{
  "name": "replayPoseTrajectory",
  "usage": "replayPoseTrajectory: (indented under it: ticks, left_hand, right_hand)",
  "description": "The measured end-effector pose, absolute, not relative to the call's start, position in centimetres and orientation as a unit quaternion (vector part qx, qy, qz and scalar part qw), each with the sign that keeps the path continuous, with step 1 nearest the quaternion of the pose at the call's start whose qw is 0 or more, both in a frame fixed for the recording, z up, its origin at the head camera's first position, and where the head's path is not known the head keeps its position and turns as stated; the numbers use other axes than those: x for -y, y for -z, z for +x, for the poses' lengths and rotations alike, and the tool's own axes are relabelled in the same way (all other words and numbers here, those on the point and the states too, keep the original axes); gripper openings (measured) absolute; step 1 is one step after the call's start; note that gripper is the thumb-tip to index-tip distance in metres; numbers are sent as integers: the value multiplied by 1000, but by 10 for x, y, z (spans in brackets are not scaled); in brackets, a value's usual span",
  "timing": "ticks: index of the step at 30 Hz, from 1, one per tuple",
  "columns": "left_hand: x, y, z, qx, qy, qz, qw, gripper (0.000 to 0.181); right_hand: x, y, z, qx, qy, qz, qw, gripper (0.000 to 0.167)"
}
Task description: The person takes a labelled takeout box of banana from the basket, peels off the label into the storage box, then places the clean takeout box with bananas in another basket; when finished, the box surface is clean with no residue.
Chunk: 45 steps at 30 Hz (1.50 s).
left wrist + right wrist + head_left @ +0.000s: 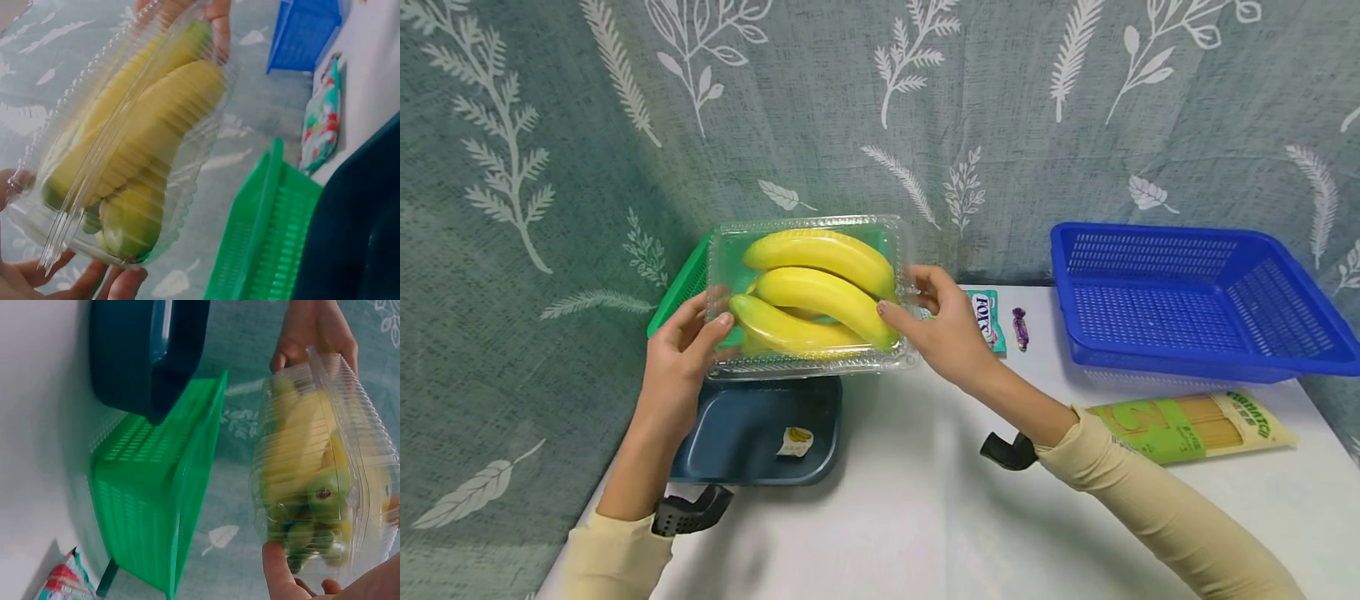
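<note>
A clear plastic clamshell box (808, 367) with several yellow bananas (823, 292) inside is held up off the table between both hands. My left hand (681, 350) grips its left end, thumb on the near side and fingers behind. At the opposite end, my right hand (947, 329) holds it the same way, with the thumb at the front corner. In the left wrist view the box (125, 150) looks closed, its lid and base meeting along a ridged rim. Green-tipped banana ends (328, 490) show through the plastic in the right wrist view.
Behind the box stands a green basket (688, 279); a dark blue tray (745, 433) with a banana-picture label (795, 442) lies below. To the right are a FOX'S candy bag (987, 321), a purple-wrapped candy (1020, 329), a blue basket (1157, 362) and a pasta pack (1195, 427).
</note>
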State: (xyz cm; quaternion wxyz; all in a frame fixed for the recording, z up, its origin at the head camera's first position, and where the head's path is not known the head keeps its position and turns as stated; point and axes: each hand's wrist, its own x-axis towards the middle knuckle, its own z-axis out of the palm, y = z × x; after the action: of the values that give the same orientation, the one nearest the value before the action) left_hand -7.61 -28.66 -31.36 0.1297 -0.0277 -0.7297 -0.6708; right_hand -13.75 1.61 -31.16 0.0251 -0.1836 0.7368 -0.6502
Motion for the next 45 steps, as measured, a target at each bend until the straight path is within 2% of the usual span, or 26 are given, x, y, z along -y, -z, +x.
replayPoseTrajectory:
  ticks: [10, 19, 26, 33, 41, 45]
  left_hand:
    - [300, 305, -90, 734, 661, 4, 156, 59]
    - [310, 303, -103, 783, 598, 27, 168, 65]
    - [317, 302, -119, 795, 580, 41, 170, 65]
    - [328, 310, -133, 765, 621, 73, 154, 62]
    - [343, 320, -154, 798, 582, 104, 118, 63]
    - [351, 328, -165, 824, 546, 109, 105, 64]
  right_hand:
    - [7, 307, -155, -739, 650, -178, 8, 60]
    - [26, 305, -170, -745, 640, -186, -9, 78]
    - [39, 308, -185, -752, 628, -197, -43, 69]
    - [55, 315, -198, -774, 609, -172, -21, 65]
    - [80, 323, -216, -798, 586, -140, 1, 64]
    - [91, 329, -221, -808, 578, -111, 34, 64]
